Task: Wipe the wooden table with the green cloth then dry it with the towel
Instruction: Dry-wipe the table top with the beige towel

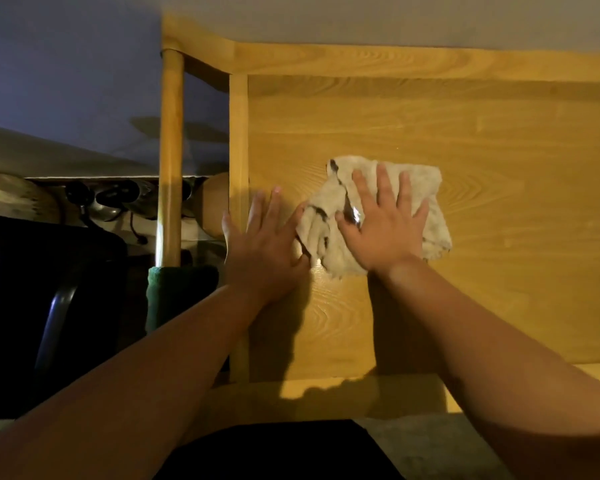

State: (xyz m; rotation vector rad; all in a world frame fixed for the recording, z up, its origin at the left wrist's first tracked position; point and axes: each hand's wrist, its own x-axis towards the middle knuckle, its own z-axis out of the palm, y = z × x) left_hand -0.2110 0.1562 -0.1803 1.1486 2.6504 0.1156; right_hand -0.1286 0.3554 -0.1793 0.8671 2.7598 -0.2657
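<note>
Beige towel [378, 209] lies crumpled on the wooden surface [499, 150], toward its left edge, about midway between the far and near edges. Head view only.

Risks, as judged: towel is bunched rather than flat, so a stroke may ride over folds and leave damp streaks; a push leftward could carry it off the left edge, which is near. Green cloth [181, 292] hangs just off the left edge (draped over something below the surface, cannot tell what) and a stray elbow could knock it down.

Right hand [385, 223]: palm down on the towel, fingers [381, 181] straight and spread, pressing, not pinching.

Left hand [267, 244]: flat on bare wood beside the left edge, fingers spread, thumb touching the towel's left fringe. Both forearms reach forward over the near edge.
</note>
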